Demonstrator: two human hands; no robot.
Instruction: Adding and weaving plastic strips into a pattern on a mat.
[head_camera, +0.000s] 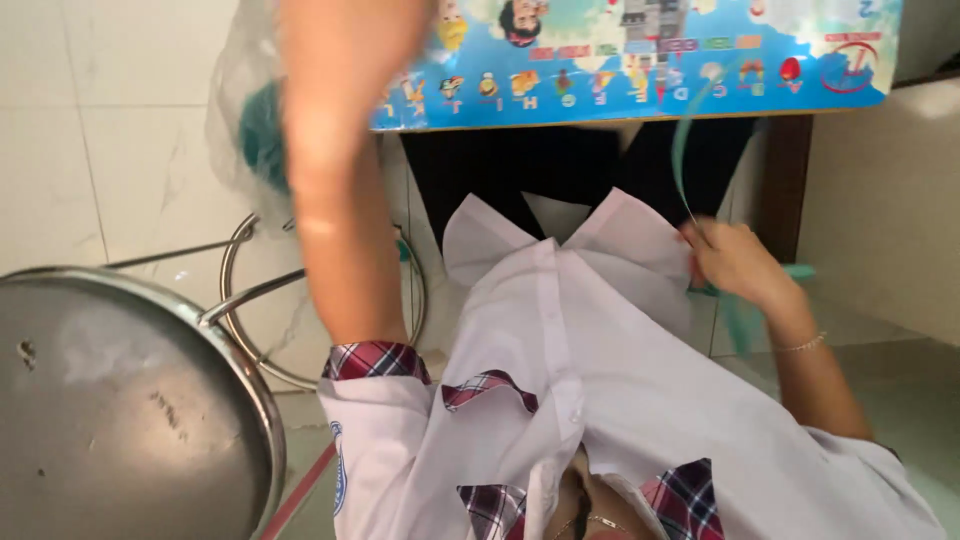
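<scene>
I look down my own front: a white shirt (600, 370) with red plaid trim over black trousers (520, 165). My right hand (735, 262), with a thin bracelet at the wrist, sits at the shirt's lower hem. Its fingers are closed on a thin curved green piece (680, 150) that rises toward the poster. More blurred green shows below the hand (742, 322). My left forearm (340, 180) is raised and blurred. It leaves the frame at the top, so that hand is hidden. It passes beside a clear plastic bag (235, 100) with something teal inside.
A round metal stool seat (110, 420) fills the lower left, and a metal ring and legs (250, 290) stand behind it. A colourful picture-and-letter poster (640, 70) hangs on a board edge at the top. White tiled wall at left, pale floor at right.
</scene>
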